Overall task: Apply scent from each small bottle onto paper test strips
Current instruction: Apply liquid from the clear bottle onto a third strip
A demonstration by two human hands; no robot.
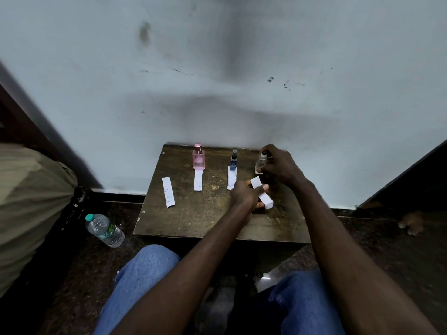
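On a small dark wooden table (205, 213) stand a pink bottle (198, 157) and a small blue bottle (233, 161), each with a white paper strip in front: one strip (198, 180) under the pink bottle, another strip (231, 180) by the blue one. A third strip (168, 192) lies loose at the left. My right hand (281, 165) grips a clear bottle (261, 162) at the table's back right, a finger on its top. My left hand (244, 194) holds a white strip (262, 195) just below that bottle.
A plastic water bottle (105, 229) with a green cap lies on the dark floor left of the table. A pale wall rises right behind the table. A cloth-covered bulk (29, 201) fills the left side. My knees in blue jeans are below the table's front edge.
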